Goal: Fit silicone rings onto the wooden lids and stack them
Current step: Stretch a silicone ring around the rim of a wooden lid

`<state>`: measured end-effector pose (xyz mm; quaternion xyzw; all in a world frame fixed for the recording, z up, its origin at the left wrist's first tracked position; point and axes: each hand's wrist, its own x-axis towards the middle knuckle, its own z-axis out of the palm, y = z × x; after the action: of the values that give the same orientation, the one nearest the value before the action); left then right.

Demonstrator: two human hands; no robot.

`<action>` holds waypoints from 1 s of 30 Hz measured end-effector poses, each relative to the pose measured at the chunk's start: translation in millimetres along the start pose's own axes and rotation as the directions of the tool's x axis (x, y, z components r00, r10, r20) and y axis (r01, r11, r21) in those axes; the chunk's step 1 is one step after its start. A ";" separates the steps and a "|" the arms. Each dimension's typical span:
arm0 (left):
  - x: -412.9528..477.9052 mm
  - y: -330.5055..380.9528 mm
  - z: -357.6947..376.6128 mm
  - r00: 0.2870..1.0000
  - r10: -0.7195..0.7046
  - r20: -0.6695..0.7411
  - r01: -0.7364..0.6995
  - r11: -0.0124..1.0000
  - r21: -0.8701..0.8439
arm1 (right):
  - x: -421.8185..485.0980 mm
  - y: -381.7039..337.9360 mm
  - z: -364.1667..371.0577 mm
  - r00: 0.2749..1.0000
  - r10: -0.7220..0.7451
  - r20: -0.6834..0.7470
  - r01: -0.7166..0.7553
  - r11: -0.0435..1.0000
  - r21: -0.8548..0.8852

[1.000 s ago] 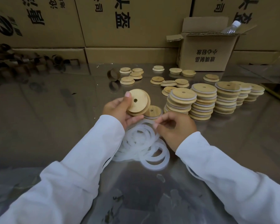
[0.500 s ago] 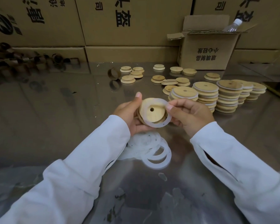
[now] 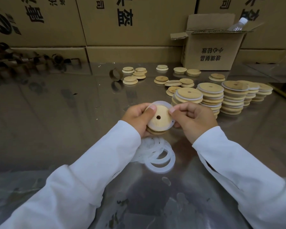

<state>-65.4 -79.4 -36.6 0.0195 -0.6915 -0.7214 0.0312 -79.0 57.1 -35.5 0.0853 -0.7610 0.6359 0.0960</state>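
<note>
A round wooden lid [image 3: 158, 120] with a small centre hole is held above the steel table, its stepped underside facing me. My left hand [image 3: 137, 117] grips the lid's left side, thumb on its face. A white translucent silicone ring [image 3: 162, 103] lies around the lid's raised step. My right hand [image 3: 193, 120] pinches that ring at the lid's right edge. A loose pile of silicone rings [image 3: 157, 154] lies on the table just below my hands. Stacks of ringed lids [image 3: 210, 95] stand to the right.
Bare wooden lids [image 3: 173, 80] are scattered further back on the shiny steel table [image 3: 64, 113]. An open small carton [image 3: 211, 52] with a plastic bottle [image 3: 238, 25] stands at back right. Large cartons [image 3: 130, 22] wall the rear. Brown cardboard rings [image 3: 116, 74] lie at left.
My right hand picked a silicone ring from the pile, brought it up to the lid in my left hand and laid it over the lid's step.
</note>
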 end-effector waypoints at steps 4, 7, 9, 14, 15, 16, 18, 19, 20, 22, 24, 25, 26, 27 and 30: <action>-2.7 0.3 2.5 0.999 -0.006 0.042 0.006 1.000 -0.018 | -0.3 -1.0 -0.2 0.998 -0.024 -0.059 0.024 1.000 -0.003; -5.1 0.3 1.7 0.999 0.038 0.034 -0.038 0.999 -0.009 | 0.5 -0.8 0.1 0.998 -0.004 -0.064 0.004 1.000 -0.005; -4.3 0.0 0.8 0.996 0.089 0.012 -0.089 0.996 0.032 | 0.7 -1.5 0.5 0.998 0.013 -0.063 -0.013 1.000 0.012; -2.6 -0.6 0.9 0.978 0.194 -0.078 -0.185 0.976 0.113 | -0.3 -4.1 0.9 0.999 0.005 -0.033 -0.004 1.000 0.015; -2.8 -0.4 0.4 0.975 0.208 -0.083 -0.197 0.973 0.121 | -0.8 -5.0 1.1 1.000 -0.004 -0.026 0.004 1.000 0.019; -2.8 -0.2 0.2 0.971 0.223 -0.086 -0.211 0.968 0.134 | -1.3 -6.0 0.9 1.000 -0.012 -0.022 0.013 1.000 0.027; -3.2 1.1 -0.8 0.960 0.266 -0.093 -0.249 0.955 0.161 | -2.4 -7.9 -0.2 0.999 -0.026 -0.020 0.027 0.999 0.033; -3.6 2.0 -1.0 0.953 0.290 -0.091 -0.272 0.947 0.168 | -2.8 -8.1 -0.6 0.999 -0.033 -0.019 0.033 0.999 0.022; -4.0 3.0 -1.4 0.946 0.310 -0.090 -0.292 0.941 0.171 | -3.3 -8.2 -0.8 0.999 -0.040 -0.014 0.040 0.999 0.009; -4.2 4.3 -2.7 0.935 0.343 -0.088 -0.327 0.932 0.158 | -4.0 -8.7 -0.2 0.999 -0.045 0.002 0.045 0.999 0.006; -4.6 4.7 -4.1 0.935 0.348 -0.072 -0.340 0.935 0.105 | -4.0 -10.7 0.0 1.000 -0.014 0.023 0.013 0.998 0.066; -4.6 4.5 -4.4 0.939 0.339 -0.056 -0.335 0.940 0.069 | -3.9 -12.1 -0.4 0.999 0.012 0.031 -0.015 0.994 0.112; -4.5 4.5 -4.5 0.943 0.330 -0.039 -0.328 0.944 0.040 | -3.7 -13.3 -1.3 0.999 0.039 0.032 -0.043 0.988 0.152; -4.3 4.6 -4.2 0.947 0.321 -0.027 -0.321 0.947 0.022 | -3.0 -14.0 -2.2 0.998 0.064 0.025 -0.067 0.982 0.177; -3.5 4.2 -3.1 0.949 0.316 -0.010 -0.315 0.949 0.016 | -1.6 -14.2 -3.7 0.993 0.115 -0.002 -0.112 0.977 0.184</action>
<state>-61.6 -82.5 -32.6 -0.0867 -0.6906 -0.7022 0.1501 -73.7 58.3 -21.7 0.0463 -0.7023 0.7082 0.0559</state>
